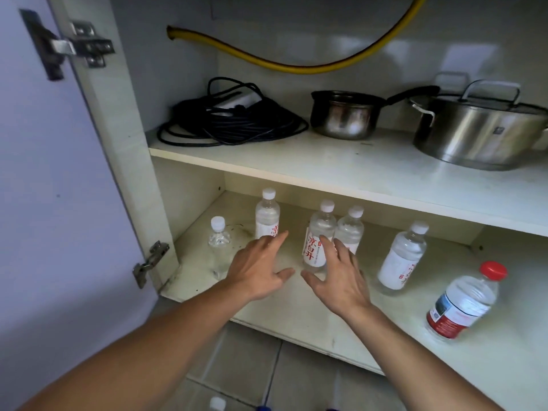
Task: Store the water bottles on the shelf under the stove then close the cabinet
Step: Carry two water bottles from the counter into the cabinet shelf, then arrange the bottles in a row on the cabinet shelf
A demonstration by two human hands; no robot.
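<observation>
Six water bottles stand upright on the lower shelf (296,310): small clear one (218,232) far left, tall one (267,215) behind, a pair mid-shelf — front bottle (318,235) w/ red characters, another (350,229) just beside — a white-labelled one (403,256) further right, red-capped bottle (462,301) nearest the front. Left hand (258,268) fingers spread, holding nothing, in front of the tall one. Right hand (338,274) also spread & empty — fingertips at the front bottle; contact unclear. Cabinet door (44,203) open at left.

Yellow hose (296,65), black cable (231,123), red-capped bottle (462,304), white-capped bottles (321,232)
</observation>
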